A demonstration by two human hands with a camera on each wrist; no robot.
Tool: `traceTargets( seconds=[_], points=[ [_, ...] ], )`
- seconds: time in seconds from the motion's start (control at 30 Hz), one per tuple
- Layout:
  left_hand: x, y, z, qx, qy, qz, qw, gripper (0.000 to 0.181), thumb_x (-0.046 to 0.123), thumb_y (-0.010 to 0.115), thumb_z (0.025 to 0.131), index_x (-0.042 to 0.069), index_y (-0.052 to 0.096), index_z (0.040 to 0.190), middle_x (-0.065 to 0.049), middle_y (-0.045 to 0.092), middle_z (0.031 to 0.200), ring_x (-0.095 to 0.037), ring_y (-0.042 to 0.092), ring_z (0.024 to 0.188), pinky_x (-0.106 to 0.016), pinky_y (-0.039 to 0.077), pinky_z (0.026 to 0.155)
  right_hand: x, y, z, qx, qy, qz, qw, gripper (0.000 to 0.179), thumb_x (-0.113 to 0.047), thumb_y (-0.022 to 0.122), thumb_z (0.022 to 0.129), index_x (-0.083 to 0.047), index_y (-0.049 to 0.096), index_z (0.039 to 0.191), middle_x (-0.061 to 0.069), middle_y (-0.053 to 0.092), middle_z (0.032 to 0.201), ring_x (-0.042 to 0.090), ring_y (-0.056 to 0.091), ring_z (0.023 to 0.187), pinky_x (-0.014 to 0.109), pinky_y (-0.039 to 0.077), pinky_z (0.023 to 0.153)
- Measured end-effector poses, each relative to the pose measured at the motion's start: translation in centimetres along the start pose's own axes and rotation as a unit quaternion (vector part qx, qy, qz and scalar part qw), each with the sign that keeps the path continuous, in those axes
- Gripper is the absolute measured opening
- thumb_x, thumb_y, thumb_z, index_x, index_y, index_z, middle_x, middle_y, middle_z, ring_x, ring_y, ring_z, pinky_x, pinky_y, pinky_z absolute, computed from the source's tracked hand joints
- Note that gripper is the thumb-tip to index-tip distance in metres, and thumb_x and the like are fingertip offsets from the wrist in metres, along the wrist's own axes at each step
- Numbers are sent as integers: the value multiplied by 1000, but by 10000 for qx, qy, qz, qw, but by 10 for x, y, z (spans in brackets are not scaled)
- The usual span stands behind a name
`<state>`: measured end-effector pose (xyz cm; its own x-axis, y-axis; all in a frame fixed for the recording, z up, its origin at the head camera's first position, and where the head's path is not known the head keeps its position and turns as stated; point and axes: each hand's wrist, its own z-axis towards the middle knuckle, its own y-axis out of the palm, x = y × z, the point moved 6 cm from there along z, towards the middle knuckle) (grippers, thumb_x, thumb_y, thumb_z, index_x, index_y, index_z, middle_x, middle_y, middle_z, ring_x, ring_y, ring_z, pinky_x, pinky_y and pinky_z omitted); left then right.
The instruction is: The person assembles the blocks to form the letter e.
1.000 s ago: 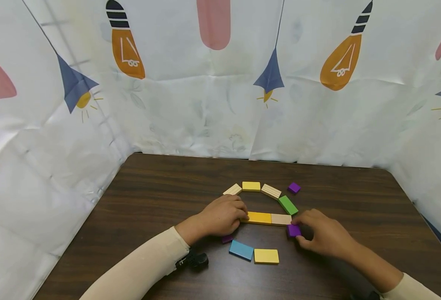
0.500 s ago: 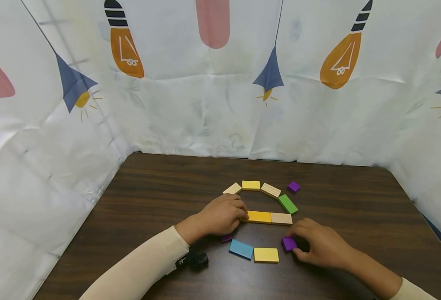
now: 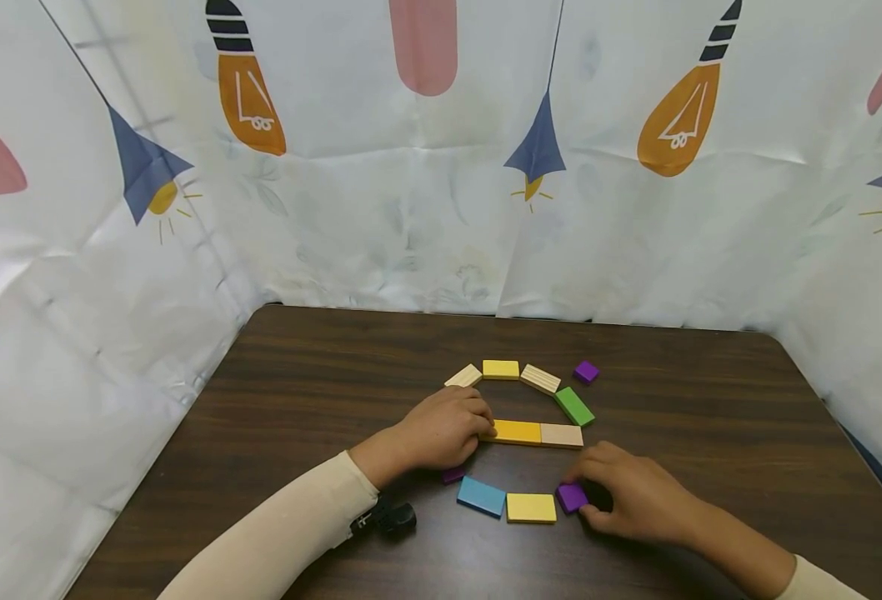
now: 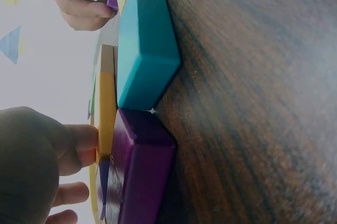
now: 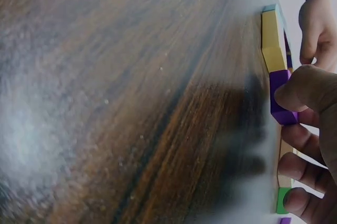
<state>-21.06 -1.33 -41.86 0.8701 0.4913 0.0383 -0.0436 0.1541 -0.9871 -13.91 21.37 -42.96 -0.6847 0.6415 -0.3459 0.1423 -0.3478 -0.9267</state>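
Observation:
My right hand (image 3: 639, 492) pinches a small purple block (image 3: 572, 498) between thumb and finger on the tabletop. That block is at the right end of a yellow block (image 3: 531, 507), which lies beside a blue block (image 3: 482, 496). Fingertips of my left hand (image 3: 444, 429) touch an orange block (image 4: 106, 113) in a straight row that ends in a beige block (image 3: 561, 436). The left hand's fingers look relaxed. Beneath its wrist, a dark purple block (image 4: 143, 166) shows close to the blue one. The left hand hides the row's left part in the head view.
Beyond the row, an arc holds a pale wood block (image 3: 463, 376), a yellow block (image 3: 501, 369), a grooved wood block (image 3: 541, 379) and a green block (image 3: 574, 407). A loose purple block (image 3: 587, 372) lies outside it. A printed white curtain (image 3: 411, 233) borders the dark table (image 3: 321, 358).
My right hand has slid the small purple block from just below the beige block toward me and left, up to the yellow block's right end. The left hand has stayed in place.

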Motion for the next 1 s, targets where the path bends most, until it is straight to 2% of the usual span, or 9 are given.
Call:
traceTargets(
  seconds=[0.4,0.83,1.0],
  points=[
    [-1,0,0,15,-2,-18,10000,23,12,63,97,23,81,108,8,71,109,-15,61,109,-35,44,106,-3,6,0,-169,-11,80,9998,34,-26,83,83,-31,70,114,-21,59,112,3,56,100,28,55,72],
    [-1,-1,-1,-30,-35,3,10000,24,11,63,97,23,81,108,8,71,110,-15,61,109,-35,42,108,-5,6,0,-93,-96,68,9999,33,-25,83,84,-30,70,114,-20,60,112,4,57,101,28,55,71],
    [0,-1,0,-33,-12,4,10000,24,11,62,97,23,81,108,8,71,110,-15,61,109,-35,43,107,-4,4,0,-115,44,50,9999,33,-35,82,86,-32,70,117,-22,59,114,2,56,102,29,55,73]
  ],
)
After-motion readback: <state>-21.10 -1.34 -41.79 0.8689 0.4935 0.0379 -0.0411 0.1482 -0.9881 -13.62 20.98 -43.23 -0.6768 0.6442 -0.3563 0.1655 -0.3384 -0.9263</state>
